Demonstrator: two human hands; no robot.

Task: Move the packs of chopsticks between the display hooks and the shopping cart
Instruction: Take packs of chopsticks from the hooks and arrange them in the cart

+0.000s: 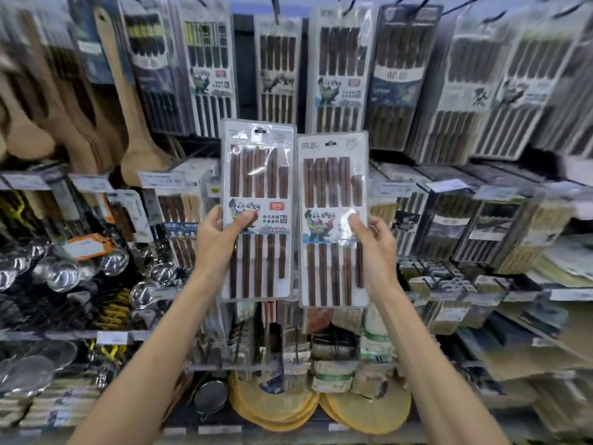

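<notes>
I hold two clear packs of dark brown chopsticks upright in front of the shelves. My left hand (221, 234) grips the left pack (258, 175) at its left edge, thumb on the printed label. My right hand (373, 242) grips the right pack (333, 184) at its right edge, thumb on the front. The two packs stand side by side, nearly touching. Above them, more chopstick packs (279, 69) hang from black display hooks (276, 8). The shopping cart is out of view.
Wooden spatulas (128, 91) hang at the upper left. Steel ladles (64, 274) and strainers fill the lower left shelves. Boxed chopstick sets (481, 220) stand on the right shelf. Round woven mats (276, 409) lie at the bottom.
</notes>
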